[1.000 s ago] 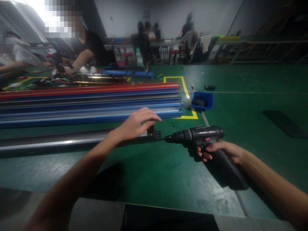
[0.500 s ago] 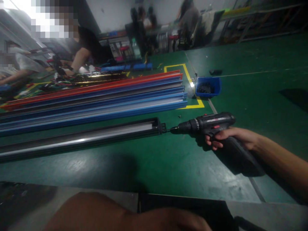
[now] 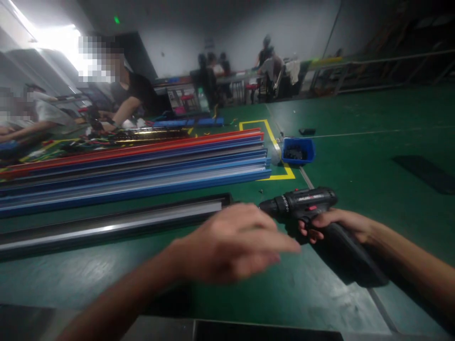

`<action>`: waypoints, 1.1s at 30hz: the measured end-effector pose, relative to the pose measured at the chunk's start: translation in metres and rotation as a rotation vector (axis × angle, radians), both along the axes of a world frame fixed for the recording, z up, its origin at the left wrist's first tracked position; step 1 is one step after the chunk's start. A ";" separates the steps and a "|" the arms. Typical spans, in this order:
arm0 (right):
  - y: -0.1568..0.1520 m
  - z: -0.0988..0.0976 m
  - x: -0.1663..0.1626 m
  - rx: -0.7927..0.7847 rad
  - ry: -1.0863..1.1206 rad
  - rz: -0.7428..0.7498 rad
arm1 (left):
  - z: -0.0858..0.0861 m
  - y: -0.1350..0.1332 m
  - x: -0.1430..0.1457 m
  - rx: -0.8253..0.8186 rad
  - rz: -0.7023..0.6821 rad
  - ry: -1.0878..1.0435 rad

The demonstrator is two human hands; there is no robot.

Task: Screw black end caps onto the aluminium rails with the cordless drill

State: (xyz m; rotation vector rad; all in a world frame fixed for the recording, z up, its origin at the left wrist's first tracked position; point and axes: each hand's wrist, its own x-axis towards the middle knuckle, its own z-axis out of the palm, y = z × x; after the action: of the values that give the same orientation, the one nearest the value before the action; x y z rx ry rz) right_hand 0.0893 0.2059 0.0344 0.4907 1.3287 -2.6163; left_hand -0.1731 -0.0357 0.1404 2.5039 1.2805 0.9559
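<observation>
1. The right hand [image 3: 334, 219] grips the drill [image 3: 305, 201], whose nose points to 9 o'clock over the bench [image 3: 362, 161].
2. The left hand [image 3: 234, 246], blurred, is open with fingers loosely extended, at 8 o'clock from the drill; whether it touches anything, I cannot tell.
3. The rail [image 3: 149, 221] lies at 9 o'clock from the drill.
4. Bars [image 3: 177, 175] lie at 10 o'clock, the bin [image 3: 311, 150] at 12.
</observation>
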 end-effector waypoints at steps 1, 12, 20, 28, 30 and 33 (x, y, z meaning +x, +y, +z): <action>0.000 0.000 0.000 0.007 0.003 0.004 | -0.004 0.015 -0.019 -0.005 0.070 -0.004; 0.003 -0.002 0.002 0.039 -0.015 0.026 | -0.073 0.062 -0.112 -0.494 0.085 -0.055; -0.001 0.005 0.000 0.028 -0.073 0.006 | -0.076 0.059 -0.106 -0.418 0.166 0.041; 0.000 0.003 0.001 0.035 -0.069 0.001 | -0.078 0.058 -0.106 -0.394 0.173 0.065; -0.001 0.004 0.000 0.043 -0.072 -0.006 | -0.080 0.059 -0.107 -0.389 0.174 0.069; -0.002 0.004 0.000 0.073 -0.083 -0.025 | -0.081 0.059 -0.107 -0.381 0.177 0.065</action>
State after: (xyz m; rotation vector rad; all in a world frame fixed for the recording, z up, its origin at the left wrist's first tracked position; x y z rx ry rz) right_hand 0.0893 0.2040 0.0386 0.6230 1.4047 -2.5440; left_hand -0.2804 0.0236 0.0590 2.1726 1.5565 0.5948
